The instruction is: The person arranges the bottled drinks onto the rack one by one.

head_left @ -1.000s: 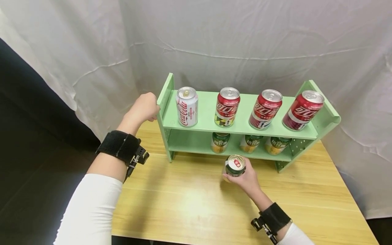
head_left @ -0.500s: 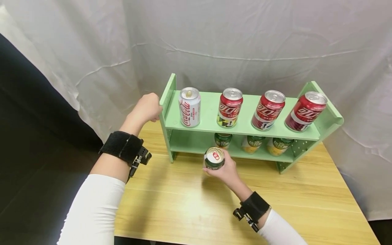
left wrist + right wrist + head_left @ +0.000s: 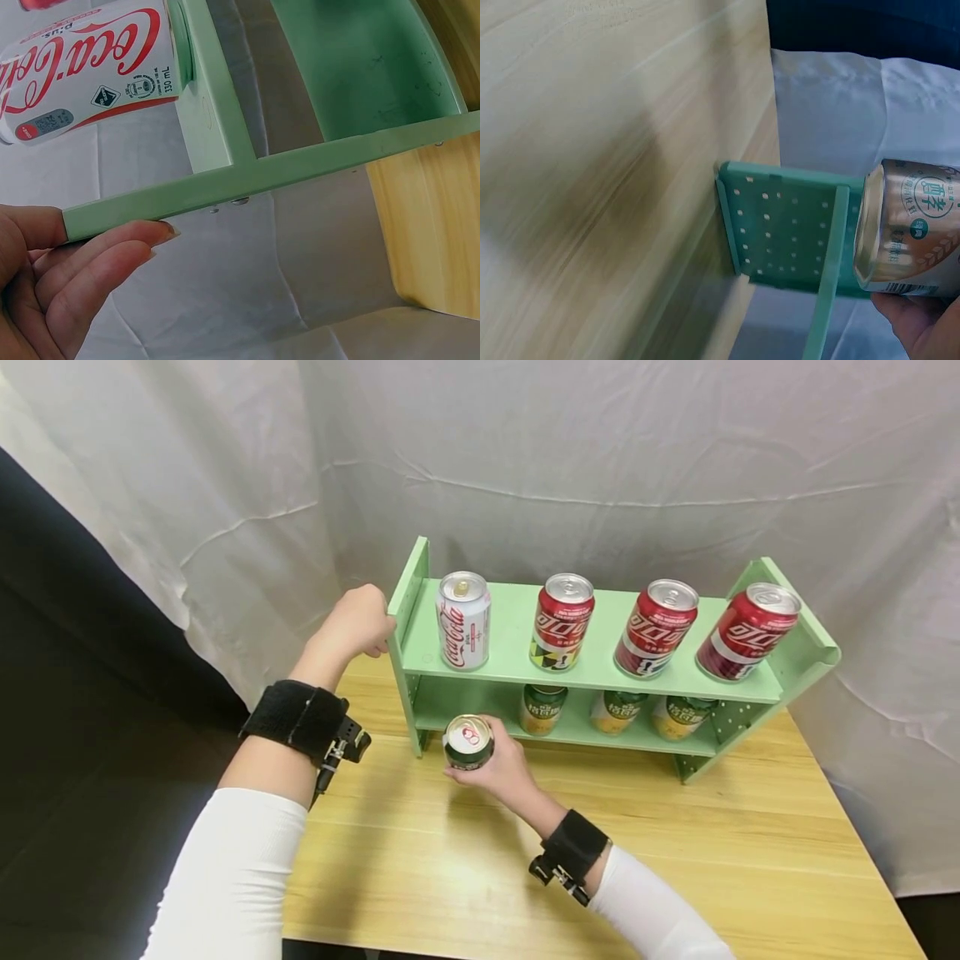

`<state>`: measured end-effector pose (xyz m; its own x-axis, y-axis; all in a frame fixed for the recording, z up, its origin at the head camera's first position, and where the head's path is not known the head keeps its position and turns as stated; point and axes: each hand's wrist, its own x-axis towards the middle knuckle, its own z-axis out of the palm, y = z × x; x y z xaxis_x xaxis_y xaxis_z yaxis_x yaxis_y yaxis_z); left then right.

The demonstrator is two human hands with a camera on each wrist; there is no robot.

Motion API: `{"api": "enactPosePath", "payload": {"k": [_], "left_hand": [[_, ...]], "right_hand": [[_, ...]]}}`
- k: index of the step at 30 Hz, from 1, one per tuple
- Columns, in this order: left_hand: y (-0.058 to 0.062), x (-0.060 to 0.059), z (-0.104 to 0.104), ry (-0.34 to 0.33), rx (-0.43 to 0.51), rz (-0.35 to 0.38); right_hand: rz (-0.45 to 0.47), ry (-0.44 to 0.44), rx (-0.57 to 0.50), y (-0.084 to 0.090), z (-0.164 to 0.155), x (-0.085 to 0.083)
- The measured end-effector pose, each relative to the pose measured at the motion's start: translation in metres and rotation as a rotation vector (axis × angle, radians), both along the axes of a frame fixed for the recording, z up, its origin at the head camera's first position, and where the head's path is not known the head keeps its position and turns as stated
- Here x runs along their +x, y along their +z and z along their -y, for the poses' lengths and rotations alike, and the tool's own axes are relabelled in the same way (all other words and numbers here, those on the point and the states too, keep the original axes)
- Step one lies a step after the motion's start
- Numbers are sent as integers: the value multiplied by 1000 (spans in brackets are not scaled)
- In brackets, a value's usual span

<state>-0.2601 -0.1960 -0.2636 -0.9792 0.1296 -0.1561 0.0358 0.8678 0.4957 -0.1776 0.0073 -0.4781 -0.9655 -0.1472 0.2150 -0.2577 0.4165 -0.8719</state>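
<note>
My left hand (image 3: 354, 625) pinches the upper front end of the left side panel (image 3: 150, 202) of a green two-tier shelf (image 3: 516, 618). In the left wrist view, the thumb lies on one face of that panel and the fingers on the other. My right hand (image 3: 501, 767) grips a green-and-gold drink can (image 3: 468, 750), held upright in front of the lower tier's left part. The right wrist view shows the can's printed side and base (image 3: 911, 232), raised off the table. Three matching cans (image 3: 542, 710) stand on the lower tier, their tops partly hidden by the upper board.
A white Coca-Cola can (image 3: 463, 625) stands at the upper tier's left end. Three red cola cans (image 3: 562, 625) are spaced along the same tier to its right. The shelf stands on a wooden table (image 3: 480, 860), with a pale curtain (image 3: 585, 460) behind it.
My right hand has carried the green-and-gold can leftward along the shelf's front, from before the lower cans to left of them. My left hand keeps its grip on the side panel.
</note>
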Motion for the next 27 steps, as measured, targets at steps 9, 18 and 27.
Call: {"api": "enactPosePath", "payload": {"k": [9,18,27], "left_hand": [[-5,-1,1,5,24,1],[-1,-3,3,11,13,-14],[0,1,0,24,33,24]], "right_hand": [[-6,-8,36,0,14,-14],[1,-47,56,-3,24,-36],[-11,-63,61,-5,24,-47]]}}
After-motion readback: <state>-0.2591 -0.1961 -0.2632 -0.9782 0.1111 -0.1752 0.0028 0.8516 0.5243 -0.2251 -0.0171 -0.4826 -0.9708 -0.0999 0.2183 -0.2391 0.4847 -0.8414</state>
